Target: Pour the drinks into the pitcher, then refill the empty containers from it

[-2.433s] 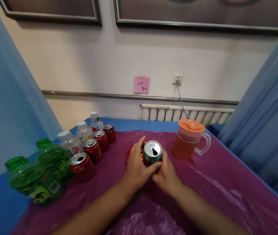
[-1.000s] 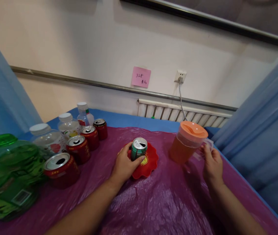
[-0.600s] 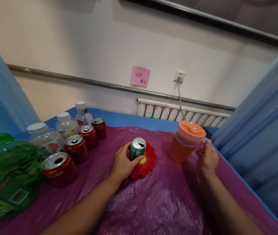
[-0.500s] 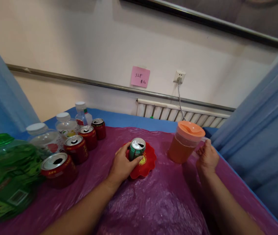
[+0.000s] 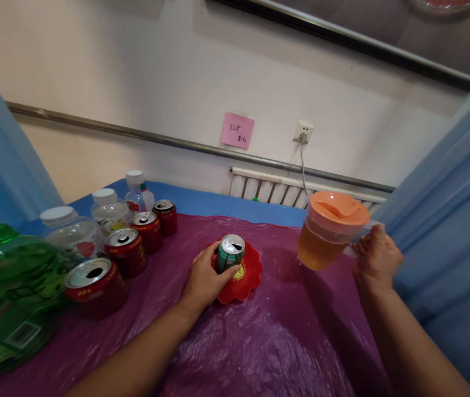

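My left hand [image 5: 206, 278] is wrapped round a green drink can [image 5: 229, 255], opened at the top and standing upright on a red scalloped plate [image 5: 251, 275] with a yellow mark. On the right, my right hand [image 5: 375, 258] grips the handle of a clear pitcher [image 5: 324, 242]. An orange lid [image 5: 338, 208] covers the pitcher, and amber liquid fills its lower part. The pitcher is raised off the table, tilted slightly, and apart from the can.
Several opened red cans [image 5: 126, 251] stand in a row at the left. Behind them are clear bottles with white caps [image 5: 71, 237] and a large green bottle [image 5: 7, 298]. Purple plastic sheeting [image 5: 268, 342] covers the table. Blue curtains [image 5: 454, 220] hang at both sides.
My right hand has lifted the pitcher off the table, bringing it up, rightward and closer to me. My left hand and the green can stay in place.
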A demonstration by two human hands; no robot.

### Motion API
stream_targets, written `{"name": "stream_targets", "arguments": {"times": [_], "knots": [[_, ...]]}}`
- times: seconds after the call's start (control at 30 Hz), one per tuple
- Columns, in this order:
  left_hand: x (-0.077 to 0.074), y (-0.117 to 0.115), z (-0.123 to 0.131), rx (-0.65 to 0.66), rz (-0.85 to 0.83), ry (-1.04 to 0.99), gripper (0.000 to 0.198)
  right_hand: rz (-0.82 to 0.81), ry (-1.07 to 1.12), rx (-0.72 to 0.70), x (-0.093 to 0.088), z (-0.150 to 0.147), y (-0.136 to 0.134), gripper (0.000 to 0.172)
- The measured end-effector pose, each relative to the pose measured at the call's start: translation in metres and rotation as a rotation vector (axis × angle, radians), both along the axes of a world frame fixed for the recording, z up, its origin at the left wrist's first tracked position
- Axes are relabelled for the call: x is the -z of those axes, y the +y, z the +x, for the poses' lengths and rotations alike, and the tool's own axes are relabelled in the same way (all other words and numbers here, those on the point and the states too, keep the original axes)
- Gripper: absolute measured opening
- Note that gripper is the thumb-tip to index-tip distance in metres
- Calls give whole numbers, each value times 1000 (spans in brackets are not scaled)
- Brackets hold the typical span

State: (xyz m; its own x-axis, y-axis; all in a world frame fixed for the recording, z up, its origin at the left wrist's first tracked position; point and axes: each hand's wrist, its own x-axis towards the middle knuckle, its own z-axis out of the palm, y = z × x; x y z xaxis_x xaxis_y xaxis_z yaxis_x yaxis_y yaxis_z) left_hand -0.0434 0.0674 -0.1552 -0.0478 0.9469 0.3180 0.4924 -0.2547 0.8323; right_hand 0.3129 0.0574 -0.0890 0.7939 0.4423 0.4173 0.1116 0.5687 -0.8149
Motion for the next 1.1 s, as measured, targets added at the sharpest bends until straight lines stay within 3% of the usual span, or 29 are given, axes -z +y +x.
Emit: {"name": "stream_targets", "arguments": {"times": [0.17, 0.3, 0.47, 0.63, 1.1], "knots": [[-1, -3, 0, 6, -2, -12, 65, 51, 0, -32, -42, -29, 10, 49], [1, -4, -1, 5, 13, 5, 68, 99, 16, -158, -56, -63, 15, 50], [1, -5, -4, -26, 27, 25, 67, 121, 13, -296, -49, -84, 7, 56], [0, -8, -3, -38, 19, 28, 68, 15, -65, -287, -40, -77, 2, 51], [2, -15, -5, -36, 31, 25, 71, -219, -135, -295, -13, -74, 24, 51]]}}
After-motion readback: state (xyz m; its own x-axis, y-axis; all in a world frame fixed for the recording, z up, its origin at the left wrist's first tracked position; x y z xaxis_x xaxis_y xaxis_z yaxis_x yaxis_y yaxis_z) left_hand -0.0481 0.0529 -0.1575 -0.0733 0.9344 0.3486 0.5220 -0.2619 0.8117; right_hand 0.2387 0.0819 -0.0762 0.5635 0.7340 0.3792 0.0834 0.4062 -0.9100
